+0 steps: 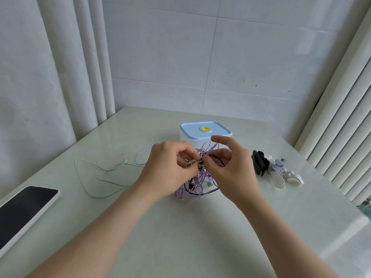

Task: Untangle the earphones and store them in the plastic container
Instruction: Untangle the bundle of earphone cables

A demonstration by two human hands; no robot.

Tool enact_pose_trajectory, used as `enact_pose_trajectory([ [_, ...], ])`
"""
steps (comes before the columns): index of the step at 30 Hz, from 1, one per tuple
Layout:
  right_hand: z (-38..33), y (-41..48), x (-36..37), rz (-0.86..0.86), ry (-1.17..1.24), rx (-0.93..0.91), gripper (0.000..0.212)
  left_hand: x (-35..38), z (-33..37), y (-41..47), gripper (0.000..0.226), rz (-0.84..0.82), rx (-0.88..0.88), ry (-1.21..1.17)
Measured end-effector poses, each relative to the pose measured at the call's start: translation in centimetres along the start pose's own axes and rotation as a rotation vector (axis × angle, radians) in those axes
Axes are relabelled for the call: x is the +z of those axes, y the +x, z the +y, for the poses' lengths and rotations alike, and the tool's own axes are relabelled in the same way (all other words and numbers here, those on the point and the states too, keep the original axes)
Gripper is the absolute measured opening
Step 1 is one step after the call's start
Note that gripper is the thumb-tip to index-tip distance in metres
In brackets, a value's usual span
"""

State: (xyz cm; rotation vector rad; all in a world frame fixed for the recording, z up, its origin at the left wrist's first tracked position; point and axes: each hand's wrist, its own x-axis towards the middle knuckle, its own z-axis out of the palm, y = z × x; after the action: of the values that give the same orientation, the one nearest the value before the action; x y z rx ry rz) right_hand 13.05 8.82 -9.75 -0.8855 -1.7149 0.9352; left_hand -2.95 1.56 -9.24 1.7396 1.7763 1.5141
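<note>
Pinching earphones [200, 184] — hanging vertically — left hand [168, 169], right hand [230, 171].

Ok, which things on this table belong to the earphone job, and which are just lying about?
Job: purple-and-black cord tangle, pinched by left hand and right hand; green cord; lidded plastic container.
Lying about: phone; black and white plastic pieces.

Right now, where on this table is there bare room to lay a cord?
Bare table in front, from the phone to the right edge, and the far left corner beyond the green cord. Crowded: centre, where left hand and right hand pinch the tangled earphones before the container; clips at right.
</note>
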Motion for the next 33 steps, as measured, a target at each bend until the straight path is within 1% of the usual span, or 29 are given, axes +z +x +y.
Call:
enact_pose_trajectory([
  [4,0.0,-0.1,0.3,-0.014,-0.029,-0.021,0.045,0.1,-0.2,0.1,0.015,0.041,0.016,0.022],
  [7,0.0,-0.1,0.1,-0.006,-0.042,0.042,0.05,0.1,-0.2,0.1,0.015,0.049,0.005,0.016],
  [11,0.0,-0.1,0.0,-0.031,-0.01,0.143,0.043,0.2,-0.1,0.1,0.016,0.048,-0.012,-0.011],
  [13,-0.2,-0.3,0.2,-0.003,0.008,0.157,0.044,0.4,0.1,0.0,0.015,0.047,-0.018,-0.022],
  [18,-0.7,-0.5,1.1,0.147,0.12,0.201,0.048,0.6,0.9,0.0,0.011,0.045,-0.083,-0.076],
  [21,-0.9,-0.7,1.2,0.181,0.223,0.242,0.047,0.6,0.9,-0.1,0.012,0.047,-0.113,-0.129],
  [24,-0.9,-0.7,1.2,0.199,0.257,0.267,0.044,1.0,0.8,-0.2,0.013,0.046,-0.117,-0.129],
  [27,-0.9,-0.8,0.9,0.18,0.232,0.269,0.043,1.4,0.8,-0.4,0.014,0.074,-0.09,-0.097],
  [29,-0.9,-0.8,0.9,0.155,0.189,0.239,0.043,1.4,0.8,-0.4,0.014,0.1,-0.079,-0.069],
  [33,-0.5,-0.8,1.2,0.138,-0.094,0.051,0.038,1.1,1.1,-0.4,0.013,0.096,-0.097,-0.057],
])
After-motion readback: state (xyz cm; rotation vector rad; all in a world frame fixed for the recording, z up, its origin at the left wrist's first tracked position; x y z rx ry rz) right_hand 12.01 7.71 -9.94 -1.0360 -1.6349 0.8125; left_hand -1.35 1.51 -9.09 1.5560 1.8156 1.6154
